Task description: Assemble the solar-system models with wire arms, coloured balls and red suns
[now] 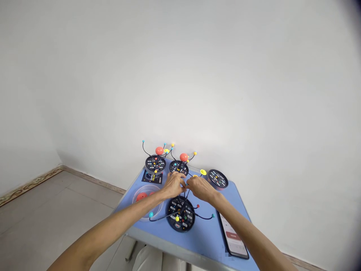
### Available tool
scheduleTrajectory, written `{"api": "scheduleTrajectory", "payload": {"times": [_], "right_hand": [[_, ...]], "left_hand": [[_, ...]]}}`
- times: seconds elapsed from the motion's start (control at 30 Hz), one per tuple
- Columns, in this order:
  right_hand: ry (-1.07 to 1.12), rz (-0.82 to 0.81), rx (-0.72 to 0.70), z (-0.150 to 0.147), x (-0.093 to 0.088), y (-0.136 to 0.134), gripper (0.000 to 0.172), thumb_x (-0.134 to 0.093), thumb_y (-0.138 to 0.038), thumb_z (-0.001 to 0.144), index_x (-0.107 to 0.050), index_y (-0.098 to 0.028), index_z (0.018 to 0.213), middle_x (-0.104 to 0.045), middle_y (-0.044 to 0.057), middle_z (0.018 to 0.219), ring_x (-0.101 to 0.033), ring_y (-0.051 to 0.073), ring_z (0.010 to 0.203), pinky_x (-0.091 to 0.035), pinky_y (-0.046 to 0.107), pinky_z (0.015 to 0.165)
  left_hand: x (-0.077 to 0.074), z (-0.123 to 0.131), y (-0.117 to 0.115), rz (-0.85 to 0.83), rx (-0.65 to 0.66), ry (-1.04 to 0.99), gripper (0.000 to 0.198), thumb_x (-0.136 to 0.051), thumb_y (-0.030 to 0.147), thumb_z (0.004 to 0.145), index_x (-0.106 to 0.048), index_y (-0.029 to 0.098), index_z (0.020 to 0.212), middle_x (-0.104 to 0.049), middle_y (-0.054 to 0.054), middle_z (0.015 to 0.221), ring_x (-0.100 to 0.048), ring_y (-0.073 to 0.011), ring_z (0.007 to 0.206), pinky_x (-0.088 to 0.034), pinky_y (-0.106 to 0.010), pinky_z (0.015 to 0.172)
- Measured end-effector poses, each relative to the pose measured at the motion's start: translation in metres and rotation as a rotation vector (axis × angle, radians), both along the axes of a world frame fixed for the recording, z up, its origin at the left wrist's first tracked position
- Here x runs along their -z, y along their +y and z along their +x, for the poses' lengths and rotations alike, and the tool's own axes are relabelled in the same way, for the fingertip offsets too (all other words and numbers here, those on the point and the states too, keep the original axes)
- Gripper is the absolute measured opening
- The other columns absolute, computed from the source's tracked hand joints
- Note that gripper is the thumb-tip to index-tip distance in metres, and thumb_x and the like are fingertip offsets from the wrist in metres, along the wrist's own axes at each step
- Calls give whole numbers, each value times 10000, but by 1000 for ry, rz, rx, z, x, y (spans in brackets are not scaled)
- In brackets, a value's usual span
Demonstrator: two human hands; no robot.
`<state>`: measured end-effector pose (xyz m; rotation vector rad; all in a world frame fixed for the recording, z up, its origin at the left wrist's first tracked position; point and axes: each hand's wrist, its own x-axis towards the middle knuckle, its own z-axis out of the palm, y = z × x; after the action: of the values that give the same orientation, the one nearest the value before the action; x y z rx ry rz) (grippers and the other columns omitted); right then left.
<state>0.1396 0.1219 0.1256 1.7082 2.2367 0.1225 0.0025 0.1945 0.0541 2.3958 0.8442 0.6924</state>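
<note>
Near the front of the table stands a solar system model [180, 225], a round black base with curved black arms tipped by small coloured balls. Over its back edge, my left hand [175, 184] and my right hand [200, 187] meet with bent, pinching fingers. A black arm [188, 194] of the model rises to my right fingers, which close around its upper end. A small blue ball [186, 184] shows between the two hands. What my left fingertips hold is hidden. A yellow disc [203, 172] sits just behind my right hand.
Two models with red balls, one at the left [155, 163] and one in the middle [183, 157], stand along the back. Another round base [217, 179] is at the right. A clear tub [134, 205] holds red parts. A phone [237, 244] lies front right; a dark card [146, 178] lies left.
</note>
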Motion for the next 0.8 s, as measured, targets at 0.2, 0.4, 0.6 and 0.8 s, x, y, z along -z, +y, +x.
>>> {"api": "scheduleTrajectory", "payload": {"times": [0.2, 0.4, 0.6, 0.8], "right_hand": [[-15, -34, -48, -2, -4, -1, 149, -561, -211, 976, -689, -161, 1035, -722, 38, 987, -679, 190, 954, -551, 384, 829], [4, -41, -80, 2, -4, -2, 274, -519, -73, 945, -717, -198, 1086, -745, 67, 977, -685, 218, 963, -515, 310, 751], [-5, -11, -40, 0, -3, -3, 194, -540, -255, 991, -661, -147, 1096, -711, 57, 1034, -682, 196, 946, -552, 383, 818], [-42, -45, -6, -6, -6, -4, 176, -618, -287, 950, -662, -148, 1049, -698, 47, 1045, -679, 189, 937, -564, 395, 829]], "left_hand": [[0, 1, -1, -4, -10, -11, 53, -763, 210, 718, -793, 234, 681, -699, -52, 1238, -566, -319, 1178, -376, -491, 1036], [2, 0, 1, -5, -9, 8, 50, -761, 227, 723, -795, 237, 688, -709, -60, 1214, -576, -316, 1161, -382, -476, 1018], [0, 0, 1, -7, -8, 18, 39, -770, 232, 725, -798, 235, 699, -709, -68, 1210, -578, -314, 1156, -385, -475, 1018], [0, 0, 0, -12, -11, 26, 90, -778, 196, 694, -810, 247, 761, -689, -57, 1253, -573, -315, 1180, -382, -472, 1046]]}}
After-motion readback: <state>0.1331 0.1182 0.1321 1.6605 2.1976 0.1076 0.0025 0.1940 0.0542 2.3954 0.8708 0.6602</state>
